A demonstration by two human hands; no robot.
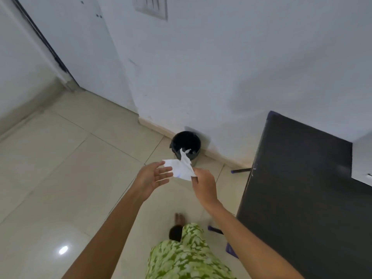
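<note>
Pinching the paper [181, 171] in a tight grip, the right hand [204, 188] is holding it in the air, just short of the bin [197, 145]. The left hand [152, 177] is reaching open beside it, gripping nothing. Next, likely: move over the bin and let go.

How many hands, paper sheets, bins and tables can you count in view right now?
Hands: 2, left hand and right hand
Paper sheet: 1
Black bin: 1
Dark table: 1
Total: 5
</note>
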